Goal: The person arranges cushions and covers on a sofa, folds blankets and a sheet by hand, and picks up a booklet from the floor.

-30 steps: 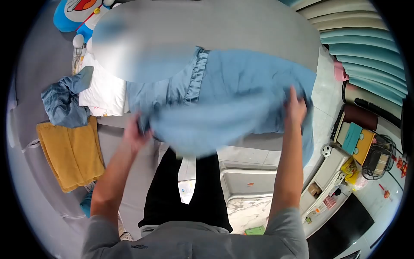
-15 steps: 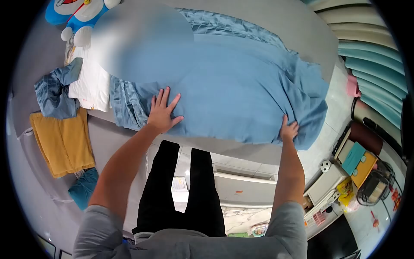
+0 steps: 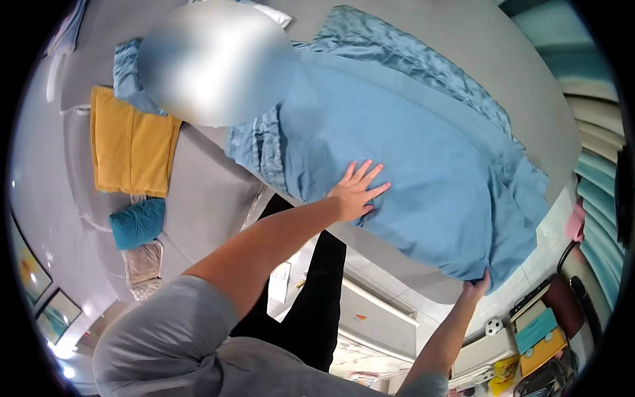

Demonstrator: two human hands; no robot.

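A blue quilt [image 3: 423, 165] lies spread over the grey bed, its shiny patterned side showing along the far edge and at the left end. My left hand [image 3: 356, 193] rests palm down near the quilt's close edge, fingers spread. At the near right corner, my right hand [image 3: 475, 288] holds the quilt's edge, with some fingers hidden by the cloth. Soft wrinkles run across the fabric between the two hands and toward the right end. A blurred oval covers part of the bedding at the upper left.
A folded yellow cloth [image 3: 132, 145] and a teal cushion [image 3: 137, 223] lie on the left. Grey bed surface [image 3: 549, 99] borders the quilt. Curtains [image 3: 598, 192], a small soccer ball [image 3: 493, 326] and a teal-and-yellow box [image 3: 539, 337] are at the right.
The view has turned and shifted. My left hand has slid right across the quilt, closer to its middle. My right hand has moved from the quilt's top surface to its corner edge.
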